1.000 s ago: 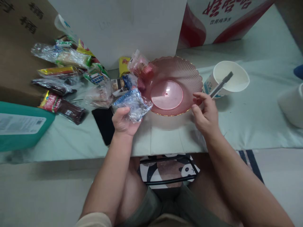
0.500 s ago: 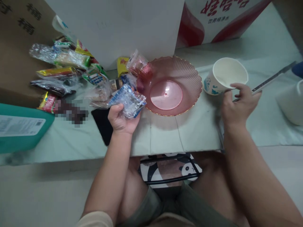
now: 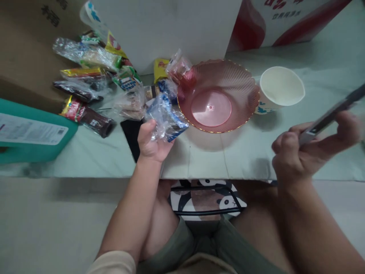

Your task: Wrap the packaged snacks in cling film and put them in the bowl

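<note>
Blue-edged clear packet [image 3: 167, 118] looks crinkled and glossy

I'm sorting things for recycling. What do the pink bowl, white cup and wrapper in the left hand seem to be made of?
Bowl: glossy and see-through, probably plastic, though glass is possible; light shows through its ribbed wall.
Cup: likely coated paper; smooth, opaque white with blue print outside.
Wrapper: thin, shiny plastic film, judging by its crinkles, glints and clear parts.

Cloth-covered tabletop [image 3: 208, 161]. Phone [image 3: 130, 136] lies near front edge; pink bowl [image 3: 211, 108] and paper cup [image 3: 281, 86] farther back; wrapped snacks [image 3: 80, 90] toward left.
</note>
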A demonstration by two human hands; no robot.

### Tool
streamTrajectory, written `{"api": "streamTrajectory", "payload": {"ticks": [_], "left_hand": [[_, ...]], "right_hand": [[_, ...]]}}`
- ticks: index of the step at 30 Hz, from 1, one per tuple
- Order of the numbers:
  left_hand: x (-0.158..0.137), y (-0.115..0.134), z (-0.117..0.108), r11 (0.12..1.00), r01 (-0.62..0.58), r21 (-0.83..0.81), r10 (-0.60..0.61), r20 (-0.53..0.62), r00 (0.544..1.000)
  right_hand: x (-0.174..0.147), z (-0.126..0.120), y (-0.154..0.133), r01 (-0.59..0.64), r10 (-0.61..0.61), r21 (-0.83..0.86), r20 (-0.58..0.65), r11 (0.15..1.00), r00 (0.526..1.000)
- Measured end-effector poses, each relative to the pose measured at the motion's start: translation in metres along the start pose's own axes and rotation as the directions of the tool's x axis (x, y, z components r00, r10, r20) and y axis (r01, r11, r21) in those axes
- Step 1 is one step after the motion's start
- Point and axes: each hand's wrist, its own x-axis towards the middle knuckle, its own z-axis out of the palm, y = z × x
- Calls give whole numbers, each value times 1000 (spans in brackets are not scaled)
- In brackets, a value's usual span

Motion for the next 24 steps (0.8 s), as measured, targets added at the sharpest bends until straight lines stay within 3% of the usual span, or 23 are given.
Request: {"api": "streamTrajectory", "payload": {"ticks": [2,4,6,8,12,15,20,24], "left_hand": [[-11,-2,-6,998,43,35,-44,37,998],[-22,-7,-11,996,17,85,-24,73,997],[-31,-13,-14,986,-88,143,77,82,994],[-38,-19,-16,952,-200,231,189,71,979],[-43,-26,-16,821,-305,482,299,93,950],[-42,-26,-16,698,-377,609,336,186,923],[-43,-27,-16,599,-454,660,360,284,889],[-44,-30,-19,557,-495,666,373,332,866]], "right_hand": [[-21,2,-25,66,-81,137,103,988,991],[-39,4,-50,58,-101,155,287,986,953],[-49,7,-67,69,-119,126,445,990,888],[-54,10,-76,73,-141,151,512,986,847],[-56,20,-76,-34,-87,221,516,975,852],[-53,31,-78,-22,-80,180,539,983,839],[-53,48,-88,100,-190,185,568,978,801],[-57,54,-88,116,-175,137,582,984,794]]}}
